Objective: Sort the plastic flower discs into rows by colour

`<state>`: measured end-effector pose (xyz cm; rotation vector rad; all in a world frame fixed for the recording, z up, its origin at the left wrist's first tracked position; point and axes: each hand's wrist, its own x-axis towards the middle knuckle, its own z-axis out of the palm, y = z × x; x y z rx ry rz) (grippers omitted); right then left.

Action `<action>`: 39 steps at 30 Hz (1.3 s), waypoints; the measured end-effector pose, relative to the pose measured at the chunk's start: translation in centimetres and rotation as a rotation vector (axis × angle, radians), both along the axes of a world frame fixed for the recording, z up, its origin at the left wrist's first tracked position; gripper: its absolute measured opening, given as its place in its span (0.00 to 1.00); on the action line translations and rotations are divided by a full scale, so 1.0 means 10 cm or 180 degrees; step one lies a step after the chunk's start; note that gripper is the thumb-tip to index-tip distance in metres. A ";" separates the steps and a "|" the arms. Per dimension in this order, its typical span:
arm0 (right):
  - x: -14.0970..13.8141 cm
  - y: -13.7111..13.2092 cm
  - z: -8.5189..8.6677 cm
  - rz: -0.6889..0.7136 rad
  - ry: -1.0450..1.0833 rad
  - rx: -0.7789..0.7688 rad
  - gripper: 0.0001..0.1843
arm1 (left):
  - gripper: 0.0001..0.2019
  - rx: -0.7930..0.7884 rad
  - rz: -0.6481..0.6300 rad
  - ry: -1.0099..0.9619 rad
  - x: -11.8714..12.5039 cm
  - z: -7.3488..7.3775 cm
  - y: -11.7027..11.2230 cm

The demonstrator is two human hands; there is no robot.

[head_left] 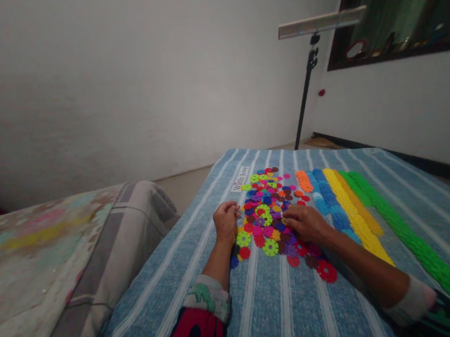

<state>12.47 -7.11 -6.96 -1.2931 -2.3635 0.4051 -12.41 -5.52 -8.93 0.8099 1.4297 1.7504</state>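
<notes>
Both hands sit at a loose pile of colourful plastic discs [269, 211] on the striped blue cloth [266, 300] — left hand [226, 223] curled at the pile's left edge, can't tell if it's holding anything, right hand [306, 223] fingers-down on the discs, grip unclear too. Sorted rows lie just right: orange [304, 181], blue [329, 202], yellow [353, 210], green [405, 232].

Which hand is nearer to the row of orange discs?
Right. The right hand rests on the mixed pile's right edge, just below the row of orange discs. The left hand sits at the pile's left edge, with the mixed pile between.
</notes>
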 end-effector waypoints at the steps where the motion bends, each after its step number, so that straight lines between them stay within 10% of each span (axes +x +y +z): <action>1: -0.03 -0.04 0.00 -0.0151 -0.0146 0.0027 0.11 | 0.08 -0.0008 0.0046 -0.0039 -0.01 0.00 0.00; 14: -0.68 -0.48 0.00 0.0344 -0.0608 0.0527 0.11 | 0.11 -0.0072 -0.0220 -0.0324 0.01 0.05 -0.04; 23: -0.74 -0.28 -0.08 -0.0133 -0.0817 0.0697 0.15 | 0.13 -0.0180 -0.0308 -0.0240 0.02 0.08 -0.07; 39: -1.01 -0.17 -0.06 0.0591 -0.1084 0.0990 0.12 | 0.10 -0.0138 -0.0332 -0.0032 0.02 0.02 -0.06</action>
